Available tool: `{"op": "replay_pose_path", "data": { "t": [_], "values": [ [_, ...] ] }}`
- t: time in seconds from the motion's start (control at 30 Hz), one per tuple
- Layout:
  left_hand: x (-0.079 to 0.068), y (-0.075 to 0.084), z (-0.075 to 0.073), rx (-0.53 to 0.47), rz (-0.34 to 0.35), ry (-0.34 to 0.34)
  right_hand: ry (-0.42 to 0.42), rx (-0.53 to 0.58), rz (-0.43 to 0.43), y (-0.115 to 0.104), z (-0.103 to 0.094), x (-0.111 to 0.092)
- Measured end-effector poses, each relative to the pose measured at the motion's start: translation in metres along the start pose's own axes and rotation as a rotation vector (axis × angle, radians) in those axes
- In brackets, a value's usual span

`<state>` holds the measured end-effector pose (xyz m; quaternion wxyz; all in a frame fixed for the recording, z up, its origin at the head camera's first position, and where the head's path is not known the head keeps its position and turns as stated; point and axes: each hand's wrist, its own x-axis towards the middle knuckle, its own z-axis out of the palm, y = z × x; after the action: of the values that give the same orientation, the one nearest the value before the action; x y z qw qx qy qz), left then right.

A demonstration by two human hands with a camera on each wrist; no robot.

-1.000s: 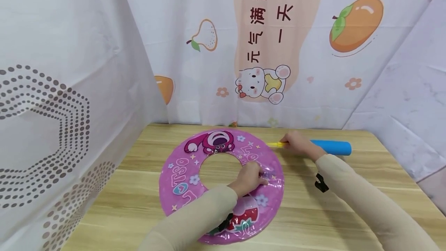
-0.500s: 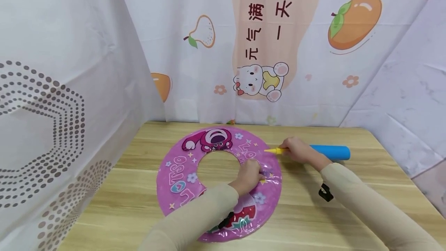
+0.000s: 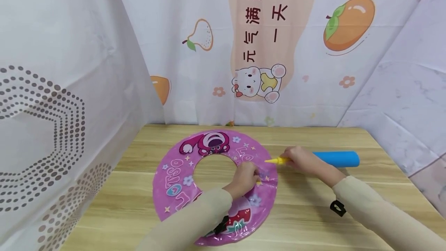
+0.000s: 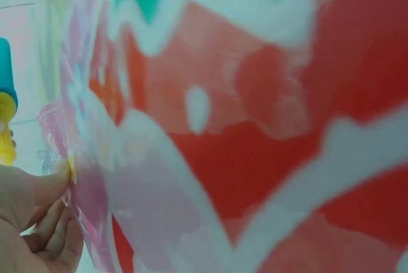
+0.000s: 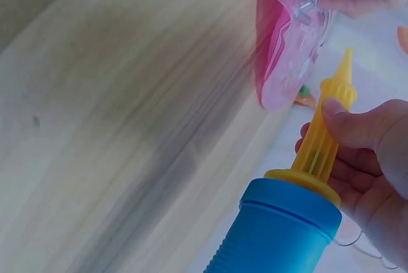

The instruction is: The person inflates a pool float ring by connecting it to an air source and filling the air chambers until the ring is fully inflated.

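A pink swim ring [image 3: 162,191] with a cartoon bear and strawberry print lies on the table, inflated at least in part. My left hand [image 3: 245,179] pinches its right side between thumb and fingers. Beside those fingers, a clear valve [image 5: 306,4] sticks up in the right wrist view. A blue hand pump [image 3: 340,159] with a yellow nozzle [image 5: 345,67] is gripped in my right hand [image 3: 304,162] by its ribbed yellow neck. The nozzle tip points left towards the ring's right side, apart from the valve. In the left wrist view, the strawberry print [image 4: 210,177] fills most of the picture.
The wood-grain table [image 3: 115,189] extends around the ring on both sides. Printed curtains [image 3: 195,100] hang behind it and along the left [image 3: 104,49] and right. A black wrist strap piece [image 3: 338,207] hangs under the right sleeve.
My right hand has brought the pump nearer to me, so its nozzle points closer to my left hand. The left hand keeps its pinch on the ring. The head view has shifted slightly.
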<state>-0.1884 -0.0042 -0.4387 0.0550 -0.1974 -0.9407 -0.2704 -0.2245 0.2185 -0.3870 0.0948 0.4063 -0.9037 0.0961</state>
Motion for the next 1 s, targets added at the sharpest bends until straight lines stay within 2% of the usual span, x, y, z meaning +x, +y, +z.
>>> {"op": "replay_pose_path", "data": {
  "t": [0.27, 0.4, 0.63, 0.73, 1.0],
  "values": [
    [-0.009, 0.001, -0.015, 0.123, 0.065, 0.031, -0.022, -0.008, 0.007, -0.024, -0.008, -0.005],
    [-0.013, 0.001, -0.015, 0.165, 0.093, 0.029, -0.042, -0.025, -0.025, -0.035, -0.01, -0.005],
    [-0.021, 0.0, -0.014, 0.137, 0.118, 0.066, -0.079, -0.079, -0.073, -0.045, -0.009, -0.003],
    [-0.021, 0.0, -0.016, 0.122, 0.118, 0.07, -0.094, -0.077, -0.056, -0.047, -0.01, -0.003],
    [-0.017, 0.005, -0.022, 0.178, 0.108, 0.042, -0.118, -0.121, -0.02, -0.051, -0.013, -0.001]
  ]
}}
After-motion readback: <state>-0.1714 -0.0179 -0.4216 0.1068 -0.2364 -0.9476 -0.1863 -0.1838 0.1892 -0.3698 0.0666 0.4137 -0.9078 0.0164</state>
